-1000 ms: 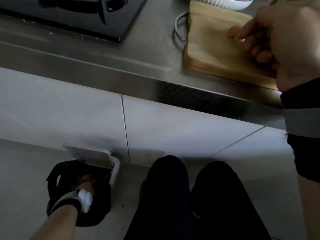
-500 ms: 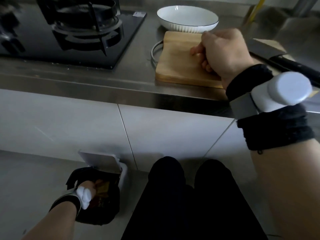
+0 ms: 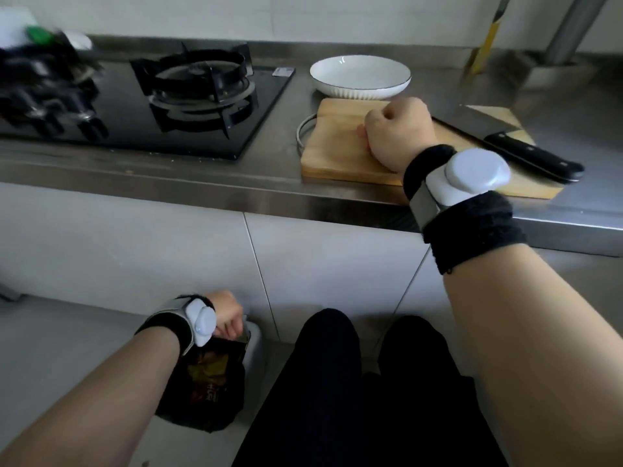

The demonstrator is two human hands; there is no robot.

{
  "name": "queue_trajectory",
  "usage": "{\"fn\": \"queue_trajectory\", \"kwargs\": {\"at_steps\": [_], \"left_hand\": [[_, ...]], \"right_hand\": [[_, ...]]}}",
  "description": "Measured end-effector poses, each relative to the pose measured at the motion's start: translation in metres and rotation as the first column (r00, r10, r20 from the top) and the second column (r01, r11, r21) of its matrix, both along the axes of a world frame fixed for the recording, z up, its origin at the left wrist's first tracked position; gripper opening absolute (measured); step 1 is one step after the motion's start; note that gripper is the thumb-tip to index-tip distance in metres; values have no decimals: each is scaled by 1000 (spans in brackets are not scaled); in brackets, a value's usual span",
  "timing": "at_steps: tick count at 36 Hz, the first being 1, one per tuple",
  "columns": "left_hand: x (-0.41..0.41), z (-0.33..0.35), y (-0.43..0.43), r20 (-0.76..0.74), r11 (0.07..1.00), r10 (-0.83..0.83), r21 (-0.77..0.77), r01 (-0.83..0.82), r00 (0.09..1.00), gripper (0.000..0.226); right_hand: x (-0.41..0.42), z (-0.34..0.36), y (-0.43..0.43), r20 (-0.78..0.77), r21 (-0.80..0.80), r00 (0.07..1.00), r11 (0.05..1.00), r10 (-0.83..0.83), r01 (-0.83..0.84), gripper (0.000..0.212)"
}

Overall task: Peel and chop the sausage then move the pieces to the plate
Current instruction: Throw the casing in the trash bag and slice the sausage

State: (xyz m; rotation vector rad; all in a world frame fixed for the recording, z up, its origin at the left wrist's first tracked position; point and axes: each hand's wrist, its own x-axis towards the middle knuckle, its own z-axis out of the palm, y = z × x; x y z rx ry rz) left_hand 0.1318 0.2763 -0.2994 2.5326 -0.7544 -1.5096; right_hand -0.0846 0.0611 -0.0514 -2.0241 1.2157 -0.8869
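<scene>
My right hand [image 3: 397, 133] rests as a closed fist on the wooden cutting board [image 3: 330, 153]. A small pinkish end of the sausage [image 3: 360, 131] pokes out at the fist's left side, and the rest is hidden inside the hand. Just behind the board stands a white plate [image 3: 337, 92] with nothing in it. A black-handled cleaver [image 3: 529, 153] lies across the board's right end. Down by the floor, my left hand [image 3: 227, 315] hovers with curled fingers over the mouth of a black-bagged waste bin [image 3: 209, 392]. Whether it holds anything is hidden.
A black gas hob [image 3: 202, 85] takes up the steel counter's left side, with dark blurred objects [image 3: 43, 92] further left. The counter's front edge [image 3: 168, 183] runs above white cabinet doors. My dark-trousered legs [image 3: 337, 382] stand beside the bin.
My left hand has risen out of the bin's bag to its opening. The view has tilted up, showing the plate, cleaver and hob. My right hand stays fisted on the board.
</scene>
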Motion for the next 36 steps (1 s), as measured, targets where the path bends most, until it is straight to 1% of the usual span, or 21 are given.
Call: {"fn": "queue_trajectory", "kwargs": {"at_steps": [2, 4, 7, 9, 11, 13, 14, 16, 18, 20, 22, 23, 25, 27, 28, 29, 31, 33, 34, 35, 36], "left_hand": [[-13, 11, -5, -4, 992, -109, 66, 109, 994, 23], [-23, 25, -12, -6, 972, -208, 106, 207, 978, 22], [-38, 56, -24, -13, 946, -308, 104, 308, 951, 24], [-51, 84, -34, 4, 937, -347, 53, 346, 938, 27], [-64, 107, -45, 26, 923, -384, -5, 385, 923, 32], [-78, 131, -54, 47, 902, -425, -60, 428, 904, 34], [-86, 150, -61, 68, 889, -444, -94, 449, 893, 35], [-100, 177, -70, 64, 865, -468, -170, 472, 881, 37], [-113, 204, -80, 46, 845, -475, -257, 469, 879, 38], [-125, 230, -89, 11, 826, -476, -339, 451, 879, 37], [-137, 257, -98, -17, 805, -484, -401, 437, 875, 34], [-138, 265, -101, -31, 801, -474, -431, 416, 880, 32], [-142, 286, -111, -6, 756, -476, -515, 405, 880, 30], [-140, 298, -119, 20, 684, -459, -630, 368, 888, 27], [-140, 302, -124, 52, 636, -431, -690, 345, 901, 24], [-138, 303, -128, 98, 588, -376, -743, 318, 922, 20], [-138, 302, -146, 210, 484, -212, -826, 289, 955, 10], [-134, 294, -164, 331, 401, -39, -859, 318, 943, 7], [-135, 290, -173, 398, 402, -1, -840, 365, 917, 8], [-135, 285, -176, 463, 428, 7, -802, 416, 886, 13], [-139, 283, -183, 532, 463, -3, -750, 473, 847, 22]], "right_hand": [[-2, -4, 0, -23, -26, 1000, 1000, -7, 6, 34], [-1, -8, 1, -43, -18, 999, 1000, 3, -3, 32], [-3, -7, 6, -80, -43, 997, 999, -15, 12, 31], [-7, 0, 10, -90, -57, 996, 998, -15, 10, 32], [-7, 2, 11, -112, -40, 994, 999, 4, -9, 27], [-9, 4, 10, -140, 4, 990, 1000, 31, -31, 27], [-14, 13, 10, -145, 0, 989, 1000, 31, -31, 27], [-22, 20, 9, -146, -15, 989, 999, 27, -29, 25], [-34, 30, 9, -158, -11, 987, 999, 33, -36, 11], [-43, 35, 5, -227, -21, 974, 1000, 11, -16, 5], [-54, 42, -3, -296, -65, 953, 997, -59, 41, 12], [-56, 41, -6, -330, -87, 940, 994, -85, 59, 17], [-65, 43, -15, -389, -159, 911, 984, -136, 79, 27], [-72, 42, -20, -462, -237, 863, 966, -204, 101, 32], [-77, 43, -22, -510, -265, 824, 957, -246, 122, 35], [-78, 42, -22, -562, -278, 779, 951, -277, 137, 39], [-85, 44, -27, -645, -262, 698, 948, -311, 180, 45], [-87, 40, -31, -687, -218, 663, 954, -299, 205, 46], [-89, 40, -34, -690, -198, 661, 955, -294, 219, 46], [-89, 37, -35, -692, -183, 663, 957, -287, 224, 47], [-90, 36, -39, -688, -173, 666, 956, -289, 236, 48]]}}
